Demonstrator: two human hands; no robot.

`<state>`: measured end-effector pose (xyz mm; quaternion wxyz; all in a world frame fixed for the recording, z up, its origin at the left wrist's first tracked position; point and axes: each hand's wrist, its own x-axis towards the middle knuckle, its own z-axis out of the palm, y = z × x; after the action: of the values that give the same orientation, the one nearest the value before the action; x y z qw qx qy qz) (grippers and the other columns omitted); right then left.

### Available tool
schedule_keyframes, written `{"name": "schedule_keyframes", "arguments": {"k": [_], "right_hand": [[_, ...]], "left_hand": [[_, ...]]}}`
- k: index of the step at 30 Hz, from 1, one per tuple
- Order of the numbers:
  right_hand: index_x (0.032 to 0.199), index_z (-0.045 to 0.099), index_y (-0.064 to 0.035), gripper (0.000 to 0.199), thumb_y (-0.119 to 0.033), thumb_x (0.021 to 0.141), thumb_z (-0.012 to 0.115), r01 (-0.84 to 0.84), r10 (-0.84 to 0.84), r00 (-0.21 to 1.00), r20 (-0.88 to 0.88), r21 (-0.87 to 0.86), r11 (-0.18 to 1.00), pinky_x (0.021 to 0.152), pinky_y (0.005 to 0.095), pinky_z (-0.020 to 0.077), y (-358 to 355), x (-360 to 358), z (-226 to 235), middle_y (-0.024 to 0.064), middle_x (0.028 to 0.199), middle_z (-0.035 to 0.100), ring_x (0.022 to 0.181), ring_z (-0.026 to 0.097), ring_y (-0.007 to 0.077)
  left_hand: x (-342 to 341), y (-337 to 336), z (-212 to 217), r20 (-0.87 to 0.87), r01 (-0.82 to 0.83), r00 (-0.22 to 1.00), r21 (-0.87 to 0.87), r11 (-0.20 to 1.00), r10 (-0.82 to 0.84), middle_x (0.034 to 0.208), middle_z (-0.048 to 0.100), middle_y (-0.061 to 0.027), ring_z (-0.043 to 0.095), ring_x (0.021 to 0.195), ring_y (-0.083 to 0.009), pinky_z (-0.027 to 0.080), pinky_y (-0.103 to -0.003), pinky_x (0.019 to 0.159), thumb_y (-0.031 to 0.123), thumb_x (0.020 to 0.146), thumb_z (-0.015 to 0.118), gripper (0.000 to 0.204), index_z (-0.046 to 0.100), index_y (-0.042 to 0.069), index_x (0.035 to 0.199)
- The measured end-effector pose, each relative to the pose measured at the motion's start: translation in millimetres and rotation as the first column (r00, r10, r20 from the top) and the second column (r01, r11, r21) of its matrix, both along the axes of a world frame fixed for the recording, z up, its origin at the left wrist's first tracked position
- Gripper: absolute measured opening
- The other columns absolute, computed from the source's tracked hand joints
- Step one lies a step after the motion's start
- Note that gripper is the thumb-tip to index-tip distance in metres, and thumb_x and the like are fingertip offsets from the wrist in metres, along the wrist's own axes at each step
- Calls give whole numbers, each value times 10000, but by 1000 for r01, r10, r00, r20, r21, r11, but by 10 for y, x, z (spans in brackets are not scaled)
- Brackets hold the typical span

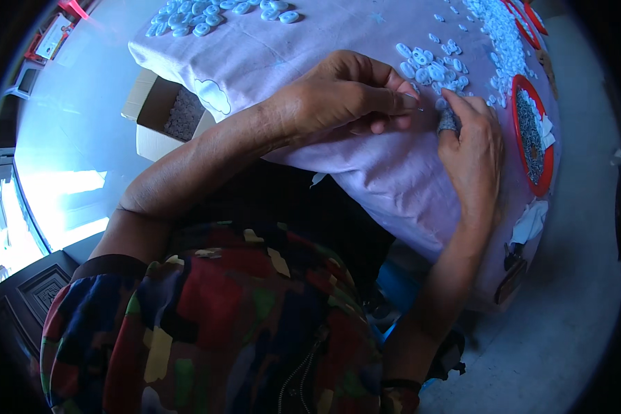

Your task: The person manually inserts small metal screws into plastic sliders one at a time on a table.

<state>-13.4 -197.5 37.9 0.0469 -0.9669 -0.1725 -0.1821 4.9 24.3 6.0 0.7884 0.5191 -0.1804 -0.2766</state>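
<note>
My left hand (355, 96) is above the table's near edge, thumb and index fingertip pinched together. A tiny shiny piece shows at those fingertips, too small to make out. Beside it, my right hand (470, 134) rests on the pink tablecloth (386, 162), fingers stretched towards a pile of small white oval plastic pieces (431, 69). Its index fingertip is close to one white piece at the pile's near edge; I cannot tell whether they touch. A grey wrap (448, 122) covers one right finger.
More white ovals (186, 15) lie at the far left. Tiny white pieces (507, 41) spread along the far right, near a red-rimmed tray (546, 172) of small grey metal-looking parts. An open cardboard box (145, 110) holding pale pieces stands left of the table.
</note>
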Motion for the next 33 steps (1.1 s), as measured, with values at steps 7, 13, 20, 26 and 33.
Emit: {"name": "schedule_keyframes", "arguments": {"k": [7, 13, 20, 26, 33], "right_hand": [[1099, 662, -19, 324, 14, 783, 595, 59, -28, 977, -209, 145, 988, 853, 424, 493, 1, -63, 39, 188, 956, 630, 918, 627, 346], [1052, 655, -24, 270, -17, 785, 620, -27, 69, 982, -175, 232, 972, 832, 421, 496, 14, -75, -8, 166, 951, 637, 902, 629, 338], [980, 641, -18, 180, -24, 803, 613, -21, 65, 981, -183, 235, 972, 863, 420, 495, 100, -69, 1, 154, 947, 652, 912, 632, 336], [1013, 647, -6, 188, 11, 830, 606, 8, 80, 974, -212, 385, 923, 816, 389, 520, 180, -104, -72, 146, 964, 688, 877, 667, 302], [1123, 671, 27, 277, 45, 865, 571, 172, 208, 936, -283, 886, 431, 676, 241, 493, 119, -274, -82, 83, 1018, 695, 802, 612, 98]], "left_hand": [[29, -54, -68, 61, -2, 998, -48, 999, 5, 918, 660, -66, 615, 766, -66, 465, -150, 614, 81, 952, 605, 136, 647, -10, 1045], [28, -79, -43, 30, -5, 1000, -56, 998, 7, 922, 663, -62, 618, 778, -76, 455, -158, 615, 84, 955, 600, 139, 634, -8, 1053], [43, -55, -73, 49, 20, 999, -83, 996, -15, 913, 668, -64, 610, 760, -70, 443, -153, 599, 111, 959, 600, 157, 632, -2, 1064], [48, -52, -95, 67, 19, 998, -68, 997, -15, 908, 668, -74, 586, 734, -63, 423, -162, 572, 96, 961, 591, 151, 633, -4, 1066], [17, -56, -70, 93, 16, 996, -72, 997, -10, 897, 653, -64, 578, 729, -62, 426, -163, 588, 97, 960, 595, 139, 639, -3, 1047]]}}
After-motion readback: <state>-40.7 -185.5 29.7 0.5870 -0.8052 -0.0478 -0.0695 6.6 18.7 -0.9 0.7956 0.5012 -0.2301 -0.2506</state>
